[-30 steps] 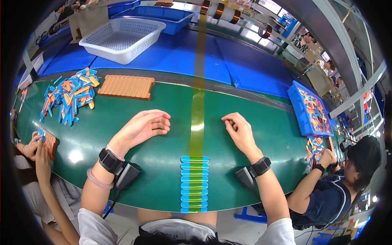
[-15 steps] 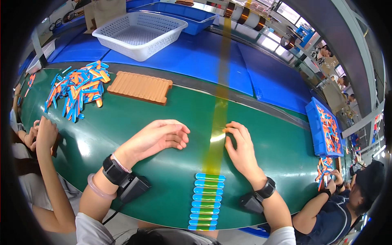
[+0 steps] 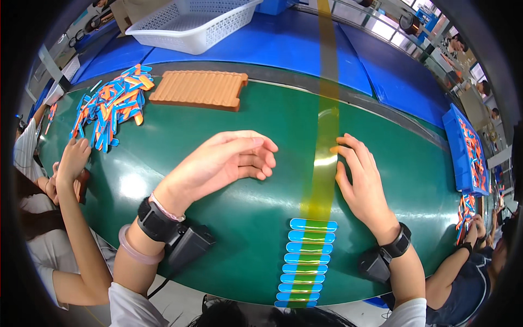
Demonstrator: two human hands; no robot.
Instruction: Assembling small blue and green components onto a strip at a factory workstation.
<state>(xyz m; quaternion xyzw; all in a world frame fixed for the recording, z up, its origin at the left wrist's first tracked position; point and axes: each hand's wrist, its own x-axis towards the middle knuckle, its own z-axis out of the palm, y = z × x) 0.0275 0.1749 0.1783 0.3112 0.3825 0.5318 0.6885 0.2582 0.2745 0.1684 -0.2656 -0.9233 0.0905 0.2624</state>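
Note:
A translucent amber tape (image 3: 327, 122) runs down the green table toward me. Its near end lies across a column of several blue strips with rounded ends (image 3: 308, 247). My right hand (image 3: 359, 177) is beside the tape; its fingertips reach the tape's right edge, and the thumb stands apart from the fingers. Whether those fingertips press on the tape I cannot tell. To the tape's left, my left hand (image 3: 231, 158) hovers over the table with loosely curved fingers and nothing visible in them. Both wrists wear black straps with a dark device.
At the far left are a heap of blue and orange strips (image 3: 114, 106) and a ribbed brown block (image 3: 199, 90). Behind them stands a white perforated basket (image 3: 199, 38). A blue bin (image 3: 463, 150) of strips is at right. Co-workers sit on both sides.
The view has tilted down and turned left, so the table things sit higher and further right in it. Both hands keep roughly their places beside the tape.

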